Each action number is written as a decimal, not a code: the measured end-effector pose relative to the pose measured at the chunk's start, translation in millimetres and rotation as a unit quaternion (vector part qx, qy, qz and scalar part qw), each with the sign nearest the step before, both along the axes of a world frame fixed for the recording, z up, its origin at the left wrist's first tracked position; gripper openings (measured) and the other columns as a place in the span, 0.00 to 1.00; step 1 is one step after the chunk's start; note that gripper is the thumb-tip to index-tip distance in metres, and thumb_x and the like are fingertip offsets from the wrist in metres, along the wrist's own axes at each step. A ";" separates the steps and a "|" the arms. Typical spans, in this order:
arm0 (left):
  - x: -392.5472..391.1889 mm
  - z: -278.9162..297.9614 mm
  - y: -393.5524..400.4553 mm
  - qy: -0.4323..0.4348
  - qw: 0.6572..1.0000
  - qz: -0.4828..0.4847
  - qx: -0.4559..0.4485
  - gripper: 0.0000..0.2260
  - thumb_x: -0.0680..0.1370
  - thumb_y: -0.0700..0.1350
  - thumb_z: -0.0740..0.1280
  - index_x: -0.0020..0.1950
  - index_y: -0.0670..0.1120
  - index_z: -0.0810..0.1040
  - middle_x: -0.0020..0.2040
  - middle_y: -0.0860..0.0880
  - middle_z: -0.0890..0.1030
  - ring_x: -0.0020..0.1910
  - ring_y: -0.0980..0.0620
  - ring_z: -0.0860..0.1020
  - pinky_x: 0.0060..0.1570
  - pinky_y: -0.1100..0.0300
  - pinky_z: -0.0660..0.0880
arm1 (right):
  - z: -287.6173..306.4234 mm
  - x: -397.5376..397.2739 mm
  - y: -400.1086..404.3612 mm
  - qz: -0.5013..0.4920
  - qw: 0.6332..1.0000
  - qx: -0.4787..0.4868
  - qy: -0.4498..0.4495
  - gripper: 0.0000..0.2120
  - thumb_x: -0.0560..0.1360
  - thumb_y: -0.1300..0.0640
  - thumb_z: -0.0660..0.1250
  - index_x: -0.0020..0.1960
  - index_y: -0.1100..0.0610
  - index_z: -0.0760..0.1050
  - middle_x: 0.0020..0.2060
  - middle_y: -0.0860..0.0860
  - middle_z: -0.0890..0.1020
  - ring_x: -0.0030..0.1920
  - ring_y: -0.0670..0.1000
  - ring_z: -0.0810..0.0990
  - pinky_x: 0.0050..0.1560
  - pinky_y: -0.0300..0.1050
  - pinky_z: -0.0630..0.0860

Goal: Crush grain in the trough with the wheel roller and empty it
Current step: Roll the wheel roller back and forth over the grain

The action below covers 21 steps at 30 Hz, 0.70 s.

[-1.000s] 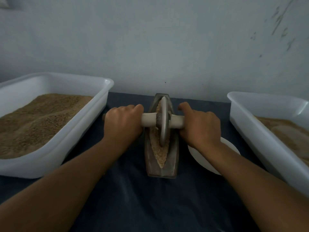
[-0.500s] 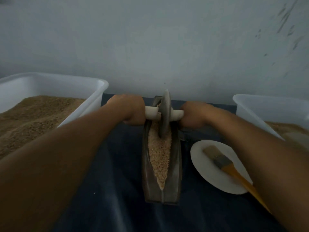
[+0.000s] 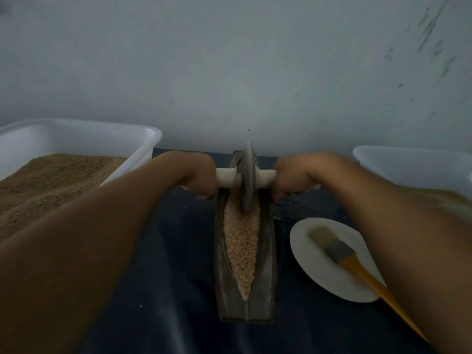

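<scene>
Wheel roller [image 3: 247,180] now stands at the far end of the trough [image 3: 244,282], pushed away from its mid-trough spot a second ago, and the plate [image 3: 319,261] with its brush [image 3: 339,251] has come fully into sight. Left hand [image 3: 201,175] and right hand [image 3: 288,180] each grip one end of the pale axle, fingers curled round it. Grain [image 3: 241,241] fills the trough's groove on the near side of the wheel. Trough sits on a dark desk [image 3: 166,315] between two white tubs [image 3: 143,139] holding brown grain, below a pale wall.
</scene>
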<state>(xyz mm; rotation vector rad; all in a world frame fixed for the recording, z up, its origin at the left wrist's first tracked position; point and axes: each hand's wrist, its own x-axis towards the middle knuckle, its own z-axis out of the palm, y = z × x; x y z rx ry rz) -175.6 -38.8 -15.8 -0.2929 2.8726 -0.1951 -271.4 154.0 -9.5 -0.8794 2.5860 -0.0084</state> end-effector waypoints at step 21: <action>51.6 -16.0 9.6 0.138 0.990 0.011 -0.003 0.13 0.69 0.58 0.70 0.48 0.53 0.77 0.37 0.53 0.76 0.35 0.53 0.75 0.42 0.53 0.77 | -13.7 50.0 28.1 0.018 0.997 -0.049 0.053 0.09 0.68 0.48 0.75 0.38 0.53 0.81 0.35 0.50 0.82 0.34 0.51 0.79 0.34 0.44 0.72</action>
